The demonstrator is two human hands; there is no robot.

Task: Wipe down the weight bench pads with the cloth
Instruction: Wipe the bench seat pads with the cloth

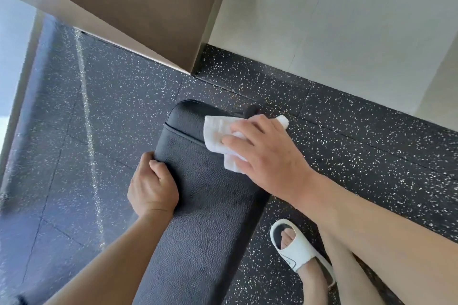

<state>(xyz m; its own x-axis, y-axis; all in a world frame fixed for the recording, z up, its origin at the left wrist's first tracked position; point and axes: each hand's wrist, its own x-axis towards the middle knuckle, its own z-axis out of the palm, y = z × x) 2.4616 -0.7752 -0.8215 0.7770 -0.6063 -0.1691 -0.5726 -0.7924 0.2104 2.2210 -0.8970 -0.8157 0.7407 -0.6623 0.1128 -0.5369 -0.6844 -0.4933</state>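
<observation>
Right hand: right hand (269, 153) lies palm down with fingers spread flat, pressing a white folded cloth (223, 138) onto the bench.
Left hand: left hand (152, 187) curls its fingers over the near left edge of the long black textured vinyl bench pad (205, 218), gripping that edge, thumb side up on the pad's top face.
Cloth: the cloth sits under the right hand's fingers and palm, its free edges sticking out past the fingertips toward the far end and below the thumb; one small corner shows beyond the little-finger side.
Long pad: it runs from the bottom of the view up between the two hands, with the left hand on its left side and the right hand crossing its right side.
Short pad: a smaller rounded black vinyl pad (188, 116) lies just beyond the right hand's fingertips, split from the long pad by a narrow seam; the cloth straddles that seam.
Floor: black rubber flooring with white speckles (347, 146) spreads around both hands.
Foot: a white open-toe slide sandal (297, 247) on a foot stands on the floor below the right forearm, just beside the long pad's right edge.
Walls: a pale wall (334, 20) and a brown panel (138, 7) rise beyond the far end of the bench.
</observation>
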